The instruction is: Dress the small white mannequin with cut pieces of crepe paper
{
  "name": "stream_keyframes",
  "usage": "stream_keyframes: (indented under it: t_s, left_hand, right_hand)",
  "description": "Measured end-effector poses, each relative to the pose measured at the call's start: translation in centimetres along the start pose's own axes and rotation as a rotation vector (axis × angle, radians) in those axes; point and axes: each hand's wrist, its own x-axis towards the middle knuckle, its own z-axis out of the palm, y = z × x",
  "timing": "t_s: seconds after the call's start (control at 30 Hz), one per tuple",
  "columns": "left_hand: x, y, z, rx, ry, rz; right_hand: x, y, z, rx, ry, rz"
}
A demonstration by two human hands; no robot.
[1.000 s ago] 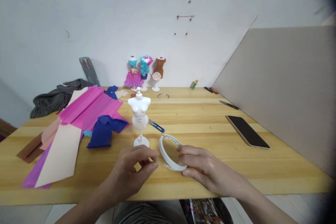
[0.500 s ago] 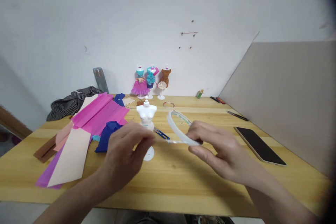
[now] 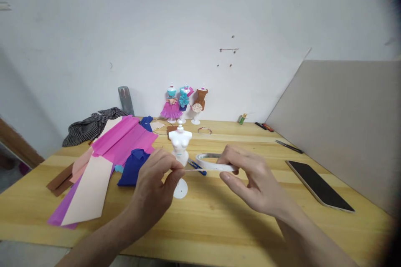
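Observation:
Between thumb and fingers, my right hand grips a roll of white tape, held nearly flat above the table. A thin strip of tape stretches from the roll to my left hand, whose thumb and index finger are pinched shut on its end. Just behind the strip stands a small white dress-form mannequin on a round base, partly covered by my left fingers. A blue utility knife lies on the table behind the strip.
Pink, beige, brown and blue crepe paper spreads over the left of the wooden table. Dressed mannequins stand along the wall. A phone and tweezers lie at right. A grey bottle and striped cloth sit back left.
The tape roll has tipped from upright tilt to nearly flat. The strip between my hands is now drawn straight. The whole view has shifted slightly.

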Motion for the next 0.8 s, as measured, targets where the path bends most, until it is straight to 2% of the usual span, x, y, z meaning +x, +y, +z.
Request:
stream_keyframes:
  t_s: [0.2,0.4,0.57,0.8]
  left_hand:
    - [-0.8,-1.6,1.8,0.128,0.092,-0.007]
    - [-0.3,-3.2,2.1,0.219,0.149,-0.021]
    - [0.3,-4.1,1.8,0.188,0.165,-0.044]
    - [0.6,-5.1,1.7,0.045,0.119,-0.109]
  right_hand:
    - [0.2,0.8,1.9,-0.247,0.122,-0.052]
    - [1.0,0.9,3.4,-0.565,0.185,-0.114]
    - [1.5,1.3,4.2,-0.630,0.227,-0.139]
    - [2.1,2.1,4.8,-0.650,0.246,-0.150]
